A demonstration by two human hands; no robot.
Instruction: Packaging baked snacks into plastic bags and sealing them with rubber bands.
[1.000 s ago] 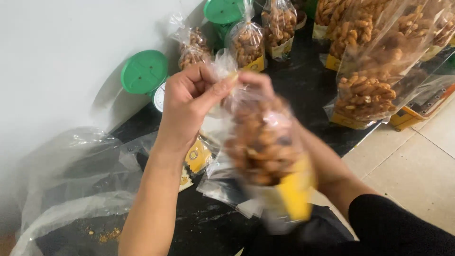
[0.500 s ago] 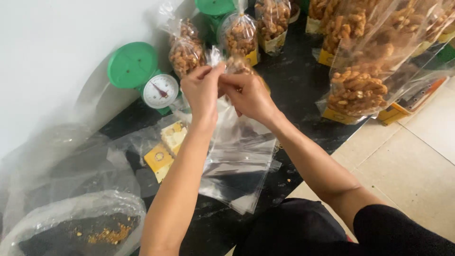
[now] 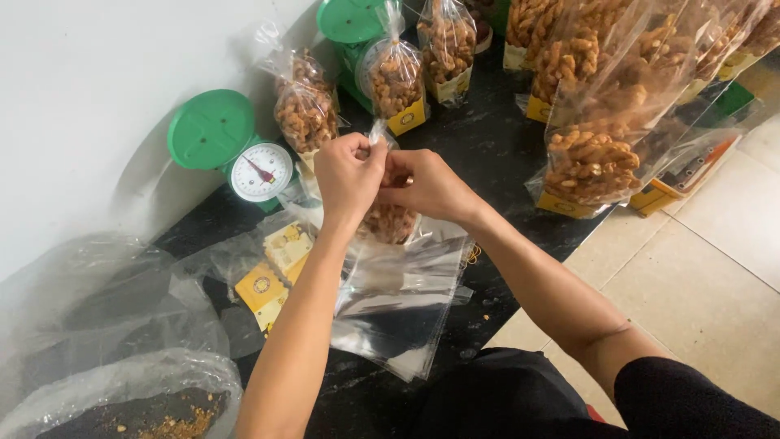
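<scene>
Left hand [image 3: 349, 171] and right hand [image 3: 426, 185] both pinch the twisted neck of a clear snack bag [image 3: 388, 221], keeping it gathered shut. The bag hangs over a stack of empty bags [image 3: 398, 305], near the green kitchen scale [image 3: 236, 154].

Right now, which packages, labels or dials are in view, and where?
Snack bag: centre, clear, brown snacks, neck pinched by left hand and right hand.
Filled bags: behind, clear, yellow labels.
Big bags: right, clear, twisted snacks.
Scale dial: left, round, white, green body.
Yellow labels: lower left, square.
Empty bags: below hands, flat, clear.
</scene>
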